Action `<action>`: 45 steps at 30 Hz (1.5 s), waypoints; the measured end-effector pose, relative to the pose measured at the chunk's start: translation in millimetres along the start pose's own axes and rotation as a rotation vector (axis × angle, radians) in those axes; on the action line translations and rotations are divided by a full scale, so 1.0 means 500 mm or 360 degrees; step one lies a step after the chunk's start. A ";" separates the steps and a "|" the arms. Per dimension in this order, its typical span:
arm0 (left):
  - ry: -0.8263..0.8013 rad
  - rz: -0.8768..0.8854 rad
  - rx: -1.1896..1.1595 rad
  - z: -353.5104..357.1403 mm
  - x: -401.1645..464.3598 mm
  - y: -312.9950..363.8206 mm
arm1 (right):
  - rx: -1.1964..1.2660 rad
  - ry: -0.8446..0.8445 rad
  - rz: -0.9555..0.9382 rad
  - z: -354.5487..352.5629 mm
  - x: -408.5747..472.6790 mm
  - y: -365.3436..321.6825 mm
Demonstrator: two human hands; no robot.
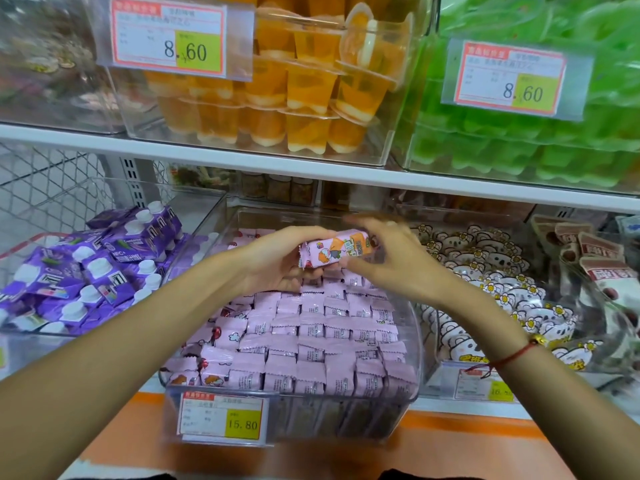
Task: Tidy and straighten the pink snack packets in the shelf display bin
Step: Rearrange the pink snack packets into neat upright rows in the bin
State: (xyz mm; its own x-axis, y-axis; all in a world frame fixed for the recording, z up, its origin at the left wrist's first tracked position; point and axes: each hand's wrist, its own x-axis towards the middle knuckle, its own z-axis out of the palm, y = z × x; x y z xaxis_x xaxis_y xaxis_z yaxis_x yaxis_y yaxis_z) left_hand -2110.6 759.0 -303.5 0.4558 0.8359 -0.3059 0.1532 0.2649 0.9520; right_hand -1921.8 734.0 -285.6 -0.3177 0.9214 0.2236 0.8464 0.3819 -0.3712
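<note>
My left hand (pixel 277 261) has its grip curled around one pink packet (pixel 334 252), holding it from below and behind, in the middle of the frame. My right hand (pixel 388 261) is at the packet's other end. That hand is blurry, so I cannot tell if its fingers pinch the packet or just touch it.

The packet is up in the air, above the back part of the clear bin (pixel 412 358). Its picture side faces me, with orange and pink on it.

Under my hands, in the lower middle of the frame, the bin is full of pink packets (pixel 322 327). Most stand in neat rows with their plain backs up. Along the left side of the bin a few packets (pixel 207 355) lie crooked, with their picture sides showing.

I think I am on the step of turning one packet the right way before it goes back. The next move calls for finding a gap in a row and sliding the packet in so it stands like the others. Then the crooked ones on the left need the same.

To the left is a bin of purple pouches (pixel 90 271). To the right are white flower packs (pixel 485 278). A price tag (pixel 223 417) hangs on the bin's front.
</note>
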 end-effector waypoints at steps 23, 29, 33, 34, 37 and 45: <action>0.0426 0.0744 0.2279 -0.030 0.126 -0.052 | 0.0915 0.0450 0.0319 0.031 0.080 0.067; 0.0452 0.0663 0.2239 -0.024 0.122 -0.057 | 0.0314 0.0278 0.0131 0.029 0.109 0.071; 0.0448 0.0618 0.2119 -0.025 0.125 -0.054 | -0.0152 0.0185 0.0034 0.016 0.121 0.085; 0.0442 0.0612 0.2101 -0.025 0.124 -0.054 | -0.0259 0.0149 -0.0002 0.019 0.121 0.085; 0.0438 0.0620 0.2084 -0.024 0.125 -0.058 | -0.0489 -0.0132 -0.0049 0.045 0.122 0.081; 0.0449 0.0668 0.2076 -0.022 0.117 -0.059 | -0.0444 -0.0011 -0.0078 0.040 0.107 0.092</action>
State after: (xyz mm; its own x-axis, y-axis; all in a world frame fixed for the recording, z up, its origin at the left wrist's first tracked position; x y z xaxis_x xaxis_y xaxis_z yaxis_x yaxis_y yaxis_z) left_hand -2098.0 805.2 -349.4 0.5046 0.8490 0.1569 0.8172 -0.5283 0.2304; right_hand -1908.4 802.3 -308.7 -0.3635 0.9031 0.2287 0.9145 0.3928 -0.0974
